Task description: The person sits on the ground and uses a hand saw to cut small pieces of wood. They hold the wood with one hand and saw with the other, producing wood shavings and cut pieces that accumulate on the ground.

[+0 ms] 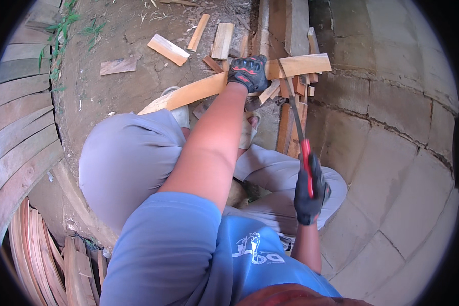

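Note:
My left hand (248, 73), in a black glove with red trim, is closed over a long light-brown wooden board (201, 90) and holds it down. The board runs from beside my left knee past the hand to the right. In my right hand (311, 196), also gloved in black, is the red handle of a hand saw (294, 109). The saw's narrow blade reaches up and away to the board's edge, just right of my left hand. Whether the blade has cut into the wood is too small to tell.
Several short wood offcuts (168, 49) lie on the dirt ground at the far left and middle. More pieces (293, 135) are piled under the board. A concrete block wall (387, 117) stands on the right. Stacked planks (33, 245) are at the lower left.

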`<action>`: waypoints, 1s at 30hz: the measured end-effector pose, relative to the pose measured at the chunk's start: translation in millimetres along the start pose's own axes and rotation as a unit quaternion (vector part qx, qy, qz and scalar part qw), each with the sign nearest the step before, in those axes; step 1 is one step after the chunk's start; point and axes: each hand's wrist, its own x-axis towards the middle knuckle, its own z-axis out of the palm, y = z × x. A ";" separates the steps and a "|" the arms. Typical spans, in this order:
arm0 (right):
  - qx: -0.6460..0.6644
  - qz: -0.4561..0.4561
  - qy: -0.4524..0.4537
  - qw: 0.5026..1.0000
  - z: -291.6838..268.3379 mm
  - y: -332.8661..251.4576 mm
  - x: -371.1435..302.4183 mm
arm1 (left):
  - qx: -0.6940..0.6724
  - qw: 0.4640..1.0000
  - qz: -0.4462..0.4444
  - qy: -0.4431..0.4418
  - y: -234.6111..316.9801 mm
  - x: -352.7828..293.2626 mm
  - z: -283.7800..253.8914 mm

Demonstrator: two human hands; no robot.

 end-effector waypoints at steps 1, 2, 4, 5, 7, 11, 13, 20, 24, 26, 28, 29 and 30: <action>-0.009 0.009 -0.004 1.000 -16.9 -6.5 -17.3 | 0.001 1.000 0.006 -0.001 4.1 0.5 0.1; -0.014 0.015 -0.010 1.000 -27.2 -10.0 -27.8 | -0.003 1.000 0.000 -0.016 9.0 -0.2 -5.5; 0.034 0.053 0.002 0.998 -26.7 -5.5 -36.3 | -0.012 1.000 -0.003 -0.016 7.2 -0.9 -7.5; 0.059 0.070 0.008 0.996 -25.5 -3.8 -36.0 | -0.017 1.000 -0.007 -0.014 4.6 -1.3 -8.2; 0.024 0.054 -0.012 0.998 -16.3 -7.3 -16.0 | -0.012 1.000 -0.007 0.000 1.3 0.2 -1.6; 0.026 -0.070 0.017 0.997 46.1 -15.8 73.7 | -0.023 0.999 0.003 0.022 -0.6 0.9 -1.7; 0.059 -0.046 0.034 0.997 75.9 -11.7 116.9 | -0.026 0.999 0.005 0.018 4.3 -7.2 -0.2; 0.100 -0.003 0.045 0.994 151.5 -18.6 227.5 | -0.035 0.999 0.008 0.031 1.6 -2.8 -7.0; 0.107 -0.014 0.040 0.993 159.9 -16.4 246.6 | -0.014 1.000 0.016 0.005 3.7 -3.5 -10.5; 0.113 -0.009 0.031 0.993 164.3 -10.5 240.5 | -0.030 0.999 0.011 0.013 3.1 -5.9 -2.4; 0.142 -0.038 0.054 0.988 165.4 3.2 234.2 | -0.021 1.000 0.002 0.004 4.6 -7.3 -12.1; 0.156 -0.050 0.064 0.984 165.0 10.2 228.3 | -0.022 1.000 -0.009 -0.015 7.8 -3.5 -8.0; 0.169 -0.024 0.057 0.984 159.8 10.2 220.9 | -0.030 0.999 0.001 -0.022 9.9 -4.8 -9.7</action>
